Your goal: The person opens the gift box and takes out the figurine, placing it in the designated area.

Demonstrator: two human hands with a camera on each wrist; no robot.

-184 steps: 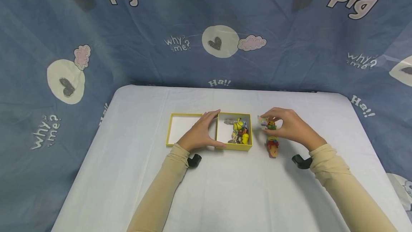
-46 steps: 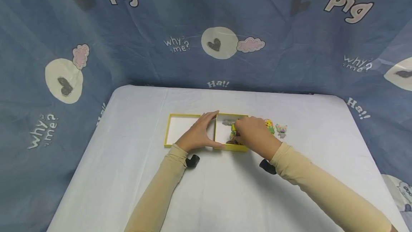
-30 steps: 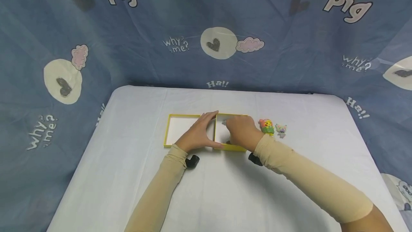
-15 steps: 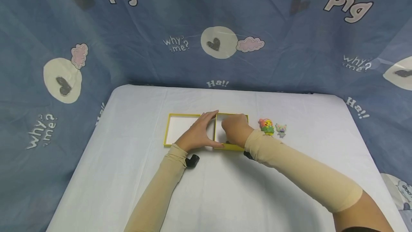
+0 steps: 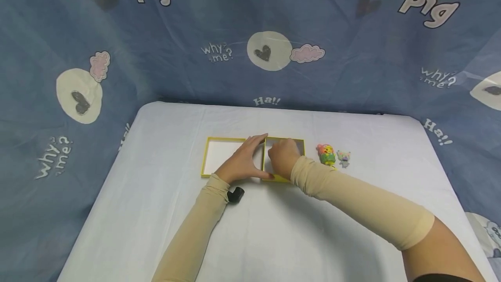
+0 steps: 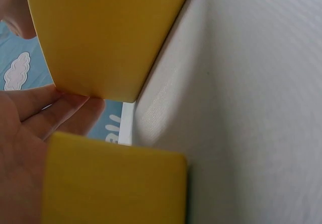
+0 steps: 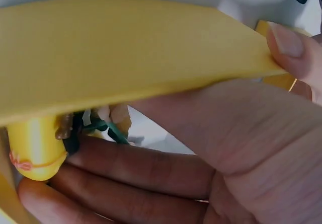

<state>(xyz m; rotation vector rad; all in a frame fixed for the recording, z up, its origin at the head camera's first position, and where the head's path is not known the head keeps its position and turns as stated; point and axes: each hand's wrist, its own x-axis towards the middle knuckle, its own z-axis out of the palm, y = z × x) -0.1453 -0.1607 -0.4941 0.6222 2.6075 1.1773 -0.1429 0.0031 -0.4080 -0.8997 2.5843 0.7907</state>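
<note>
In the head view my left hand holds a yellow open box, thumb on the near wall and fingers at the far one. The left wrist view shows those fingertips against the box's outer wall. My right hand reaches down into the box with fingers bent. In the right wrist view its fingers lie among small toy figures, one a smooth yellow figure, behind the box wall. I cannot tell whether it grips one. The rest of the contents is hidden under the hand.
Left of the box lies a shallow yellow-rimmed lid, white inside. To the right of the box are a pink, yellow and green figure and a small grey figure. A patterned blue cloth hangs behind the white table.
My right hand held figures right of the box earlier. It has since come left into the box and shifted further left within it. The left hand has stayed at the box.
</note>
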